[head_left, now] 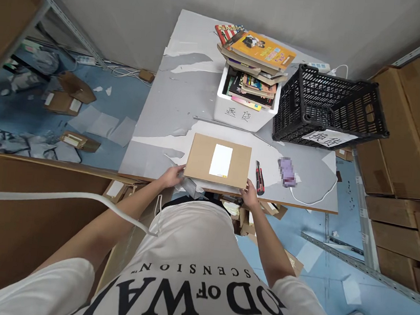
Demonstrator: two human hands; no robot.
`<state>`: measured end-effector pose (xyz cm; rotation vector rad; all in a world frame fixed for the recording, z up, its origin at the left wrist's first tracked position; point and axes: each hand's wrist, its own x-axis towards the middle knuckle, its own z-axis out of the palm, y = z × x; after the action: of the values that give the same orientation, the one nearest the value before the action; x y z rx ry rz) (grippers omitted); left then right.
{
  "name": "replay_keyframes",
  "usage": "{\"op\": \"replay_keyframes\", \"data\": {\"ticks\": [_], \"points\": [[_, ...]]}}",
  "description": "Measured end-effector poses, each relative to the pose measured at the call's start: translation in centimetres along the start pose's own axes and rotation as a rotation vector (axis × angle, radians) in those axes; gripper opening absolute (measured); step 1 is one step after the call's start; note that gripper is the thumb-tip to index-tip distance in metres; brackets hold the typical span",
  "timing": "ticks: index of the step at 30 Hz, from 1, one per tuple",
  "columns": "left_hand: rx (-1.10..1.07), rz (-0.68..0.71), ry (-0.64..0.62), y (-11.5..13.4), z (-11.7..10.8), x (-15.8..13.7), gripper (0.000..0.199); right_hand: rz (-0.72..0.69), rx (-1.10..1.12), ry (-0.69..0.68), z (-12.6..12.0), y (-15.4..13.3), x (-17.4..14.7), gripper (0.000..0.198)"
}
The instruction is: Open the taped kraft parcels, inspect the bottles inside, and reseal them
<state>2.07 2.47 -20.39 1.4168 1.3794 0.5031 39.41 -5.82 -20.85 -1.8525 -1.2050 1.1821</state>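
Note:
A flat brown cardboard box [201, 154] with a white label [220, 160] lies at the front edge of the table, nearest to me. My left hand [172, 176] is closed at its front left corner, the fingertips partly hidden. Beneath that corner a crumpled piece of clear plastic [191, 188] hangs over the table edge. At the front right corner, my right hand [250, 195] grips the box, thumb up by the edge and the other fingers out of sight below. Right of the box lies a red and black utility knife [259, 178].
Behind the box stand a white bin [241, 115] heaped with books [263, 50] and a black plastic crate [332, 109]. A phone [287, 171] on a white cable lies right. A large open carton [34, 230] is at my left; shelves of boxes [402, 145] flank the right.

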Motion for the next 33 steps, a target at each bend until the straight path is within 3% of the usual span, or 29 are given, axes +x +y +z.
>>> {"op": "replay_keyframes", "data": {"ticks": [3, 6, 10, 14, 18, 23, 29, 33], "points": [[-0.005, 0.02, -0.087, -0.5, 0.9, -0.8, 0.061, -0.015, 0.025, -0.052, 1.2, 0.2, -0.8, 0.061], [-0.005, 0.036, -0.083, -0.2, 1.2, -0.9, 0.063, 0.02, 0.118, -0.054, 1.6, -0.7, -0.9, 0.057], [0.0, 0.092, -0.049, 1.3, 0.6, -1.1, 0.063, -0.025, 0.212, -0.104, 0.1, -2.5, -1.1, 0.055], [0.082, 0.106, 0.06, 4.5, -0.5, -1.4, 0.057, -0.112, 0.257, -0.094, -1.9, -4.8, -0.4, 0.043], [0.304, 0.048, 0.2, 8.1, -1.2, -1.0, 0.056, -0.096, 0.052, 0.001, -3.1, -7.1, 1.4, 0.037], [0.428, -0.032, 0.268, 10.6, -1.3, 1.0, 0.06, -0.045, -0.207, 0.077, -3.7, -9.2, 3.8, 0.044], [0.502, -0.138, 0.295, 12.2, -1.8, 4.6, 0.063, 0.042, -0.234, 0.109, -3.5, -10.7, 7.3, 0.052], [0.515, -0.149, 0.289, 12.5, -2.0, 5.5, 0.065, 0.066, -0.165, 0.066, -3.3, -10.2, 8.5, 0.053]]}}
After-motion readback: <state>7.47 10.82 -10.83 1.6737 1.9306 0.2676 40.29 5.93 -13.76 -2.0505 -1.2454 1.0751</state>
